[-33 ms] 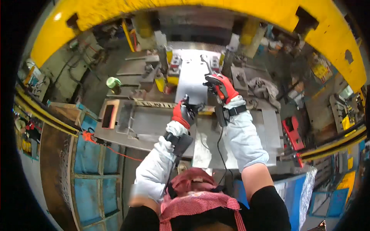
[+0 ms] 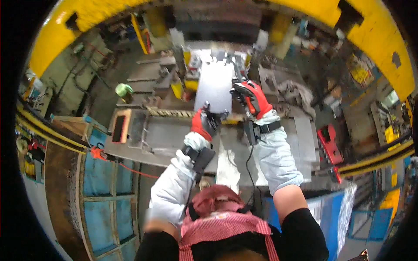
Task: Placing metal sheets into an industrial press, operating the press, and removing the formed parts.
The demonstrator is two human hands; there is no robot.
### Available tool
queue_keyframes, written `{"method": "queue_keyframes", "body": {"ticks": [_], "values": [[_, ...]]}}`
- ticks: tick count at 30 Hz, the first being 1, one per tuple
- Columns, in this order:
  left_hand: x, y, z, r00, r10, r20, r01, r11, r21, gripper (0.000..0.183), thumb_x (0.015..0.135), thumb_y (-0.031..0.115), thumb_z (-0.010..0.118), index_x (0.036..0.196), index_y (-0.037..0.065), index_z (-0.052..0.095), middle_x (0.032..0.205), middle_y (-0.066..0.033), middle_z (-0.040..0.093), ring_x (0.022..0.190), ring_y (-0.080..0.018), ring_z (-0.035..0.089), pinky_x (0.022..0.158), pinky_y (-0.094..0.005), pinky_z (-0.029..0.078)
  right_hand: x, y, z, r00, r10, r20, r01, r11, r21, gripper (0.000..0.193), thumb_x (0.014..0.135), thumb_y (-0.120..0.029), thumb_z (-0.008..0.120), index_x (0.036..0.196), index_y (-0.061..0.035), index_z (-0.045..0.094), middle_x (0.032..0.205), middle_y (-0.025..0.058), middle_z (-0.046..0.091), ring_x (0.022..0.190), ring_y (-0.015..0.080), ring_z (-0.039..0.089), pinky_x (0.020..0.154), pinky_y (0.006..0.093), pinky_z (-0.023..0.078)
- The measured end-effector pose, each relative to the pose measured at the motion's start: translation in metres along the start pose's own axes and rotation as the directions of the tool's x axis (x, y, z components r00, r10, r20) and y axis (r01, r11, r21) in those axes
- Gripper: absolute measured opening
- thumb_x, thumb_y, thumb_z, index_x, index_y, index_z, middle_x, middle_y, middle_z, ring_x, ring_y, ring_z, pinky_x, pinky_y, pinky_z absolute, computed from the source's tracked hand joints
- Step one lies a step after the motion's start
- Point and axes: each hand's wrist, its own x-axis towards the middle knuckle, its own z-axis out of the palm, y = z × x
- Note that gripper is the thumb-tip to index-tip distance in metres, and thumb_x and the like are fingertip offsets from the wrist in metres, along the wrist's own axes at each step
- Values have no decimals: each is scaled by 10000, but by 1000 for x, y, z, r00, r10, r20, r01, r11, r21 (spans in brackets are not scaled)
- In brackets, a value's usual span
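Grey metal sheet (image 2: pixel 214 89): far end between upright posts (image 2: pixel 255 63) | Left hand (image 2: pixel 207 122): at near edge, cannot tell whether fingers pinch it | Right hand (image 2: pixel 252 99): beside sheet, fingers curled around slim rod-like tool (image 2: pixel 237 73) | Handling: best steady sheet flat and square, fingertips clear of posts

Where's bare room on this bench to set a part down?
A bare grey patch lies left of the left hand, nearer than the slotted strip. Another bare patch lies right of the right sleeve, nearer than the crumpled cloth. It's crowded left of the metal sheet, around the yellow piece.
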Motion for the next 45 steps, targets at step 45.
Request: {"method": "queue_keyframes", "body": {"ticks": [45], "values": [[79, 13, 17, 981, 44, -191, -17, 990, 139, 499, 880, 326, 456, 1156, -84, 388, 1059, -321, 509, 905, -428, 565, 789, -471, 507, -313, 40, -54, 501, 707, -499, -418, 702, 576, 289, 805, -190, 567, 1034, -27, 502, 702, 144, 608, 481, 228, 574, 397, 329, 467]]}}
